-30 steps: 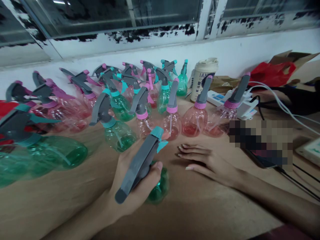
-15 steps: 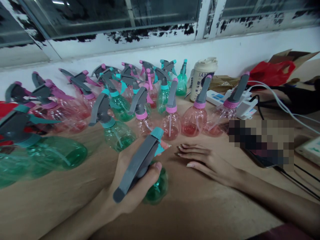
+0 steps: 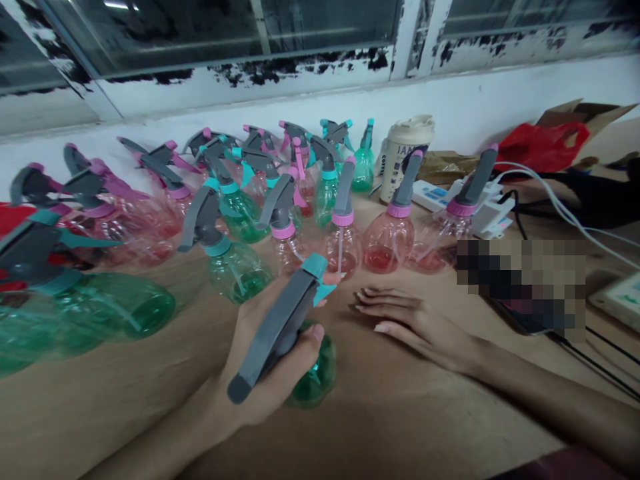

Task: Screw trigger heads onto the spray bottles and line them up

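Observation:
My left hand [image 3: 280, 373] is wrapped round the neck of a green spray bottle [image 3: 320, 373] with a grey head and a teal nozzle. The bottle stands on the wooden table [image 3: 400, 427], its nozzle pointing away from me. One finger lies by the teal trigger [image 3: 324, 293]. My right hand [image 3: 405, 320] rests flat on the tabletop to the right, fingers stretched out and holding nothing. Just beyond it stand pink spray bottles [image 3: 387, 243]. A green spray bottle [image 3: 235, 270] with a grey head is beyond my left hand.
Several more pink and green spray bottles [image 3: 125, 227] crowd the left and back. A paper coffee cup [image 3: 405, 153], a power strip [image 3: 433, 195] with cables and a red plastic bag [image 3: 545, 147] are at the back right. A phone [image 3: 525, 317], partly pixelated, lies at right.
The fingertip at the teal trigger has moved outward, away from the bottle, and the trigger has swung out with it. My right hand and the other bottles stay put.

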A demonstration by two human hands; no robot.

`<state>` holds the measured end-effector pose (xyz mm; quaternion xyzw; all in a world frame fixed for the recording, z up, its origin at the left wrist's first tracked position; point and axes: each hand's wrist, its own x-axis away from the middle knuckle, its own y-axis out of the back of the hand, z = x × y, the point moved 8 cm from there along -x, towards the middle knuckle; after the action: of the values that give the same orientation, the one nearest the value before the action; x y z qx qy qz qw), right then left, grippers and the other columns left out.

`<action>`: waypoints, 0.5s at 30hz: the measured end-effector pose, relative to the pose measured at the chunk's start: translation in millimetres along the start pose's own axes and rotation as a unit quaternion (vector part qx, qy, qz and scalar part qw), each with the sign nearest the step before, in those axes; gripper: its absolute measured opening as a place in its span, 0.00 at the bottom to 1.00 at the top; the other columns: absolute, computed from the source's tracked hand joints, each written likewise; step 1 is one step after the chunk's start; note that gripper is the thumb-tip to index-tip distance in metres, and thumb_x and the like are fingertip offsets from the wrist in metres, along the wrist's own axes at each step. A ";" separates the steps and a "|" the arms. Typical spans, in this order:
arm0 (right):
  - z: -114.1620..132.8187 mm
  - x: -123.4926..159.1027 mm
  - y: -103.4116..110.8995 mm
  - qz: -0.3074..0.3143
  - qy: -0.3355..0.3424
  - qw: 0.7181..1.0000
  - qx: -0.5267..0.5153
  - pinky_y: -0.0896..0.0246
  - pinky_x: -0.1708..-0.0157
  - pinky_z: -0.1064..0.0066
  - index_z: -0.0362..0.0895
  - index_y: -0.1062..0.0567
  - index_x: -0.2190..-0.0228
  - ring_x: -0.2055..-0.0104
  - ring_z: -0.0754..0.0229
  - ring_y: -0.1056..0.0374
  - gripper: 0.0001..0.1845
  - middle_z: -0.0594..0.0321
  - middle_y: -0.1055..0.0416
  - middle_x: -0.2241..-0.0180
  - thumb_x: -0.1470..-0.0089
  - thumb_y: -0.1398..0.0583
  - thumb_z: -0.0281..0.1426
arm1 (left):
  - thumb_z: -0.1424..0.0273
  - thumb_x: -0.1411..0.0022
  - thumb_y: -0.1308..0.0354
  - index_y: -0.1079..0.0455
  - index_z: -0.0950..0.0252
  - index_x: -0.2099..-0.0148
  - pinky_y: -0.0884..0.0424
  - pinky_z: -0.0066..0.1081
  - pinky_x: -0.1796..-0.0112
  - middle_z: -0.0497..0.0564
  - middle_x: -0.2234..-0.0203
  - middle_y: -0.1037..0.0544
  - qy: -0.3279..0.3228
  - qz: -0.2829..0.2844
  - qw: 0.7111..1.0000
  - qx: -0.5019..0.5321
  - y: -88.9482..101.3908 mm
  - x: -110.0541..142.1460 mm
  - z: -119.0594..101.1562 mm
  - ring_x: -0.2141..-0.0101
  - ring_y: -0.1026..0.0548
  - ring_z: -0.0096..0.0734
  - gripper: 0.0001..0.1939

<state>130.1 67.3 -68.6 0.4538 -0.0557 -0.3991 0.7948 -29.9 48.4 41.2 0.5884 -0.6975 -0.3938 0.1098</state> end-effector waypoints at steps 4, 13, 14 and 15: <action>0.9 -0.4 1.1 -0.001 -0.001 1.000 -0.009 0.49 0.42 0.53 0.49 0.37 0.46 0.41 0.57 0.45 0.21 0.60 0.35 0.46 0.40 0.49 0.36 | 0.71 0.51 0.50 0.32 0.57 0.63 0.27 0.37 0.62 0.49 0.69 0.24 -0.010 -0.013 0.999 0.029 1.6 -0.5 -0.9 0.67 0.25 0.37 0.12; 0.8 0.4 2.4 0.003 -0.012 1.000 -0.026 0.51 0.42 0.53 0.48 0.37 0.46 0.41 0.57 0.46 0.20 0.60 0.35 0.46 0.40 0.50 0.36 | 0.73 0.51 0.48 0.33 0.58 0.62 0.28 0.36 0.59 0.50 0.65 0.24 -0.009 -0.011 0.998 0.062 0.1 -0.4 -0.8 0.63 0.25 0.37 0.12; 0.7 0.6 2.3 0.004 -0.012 1.000 -0.029 0.51 0.42 0.53 0.48 0.37 0.46 0.41 0.57 0.46 0.21 0.59 0.35 0.46 0.39 0.50 0.36 | 0.74 0.51 0.49 0.33 0.59 0.61 0.28 0.36 0.58 0.50 0.64 0.24 -0.010 -0.009 0.998 0.068 0.1 -1.3 -2.3 0.62 0.25 0.37 0.13; 0.7 0.8 2.2 0.005 -0.012 0.999 -0.031 0.51 0.42 0.53 0.48 0.37 0.46 0.40 0.57 0.47 0.21 0.59 0.36 0.46 0.39 0.51 0.36 | 0.74 0.51 0.49 0.33 0.59 0.60 0.28 0.35 0.58 0.50 0.63 0.24 -0.012 -0.007 0.997 0.073 0.1 -1.9 -3.5 0.62 0.25 0.36 0.14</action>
<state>131.7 66.9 -66.7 0.4241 -0.0550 -0.4018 0.8097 -27.3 48.6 44.2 0.5948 -0.7218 -0.3495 0.0556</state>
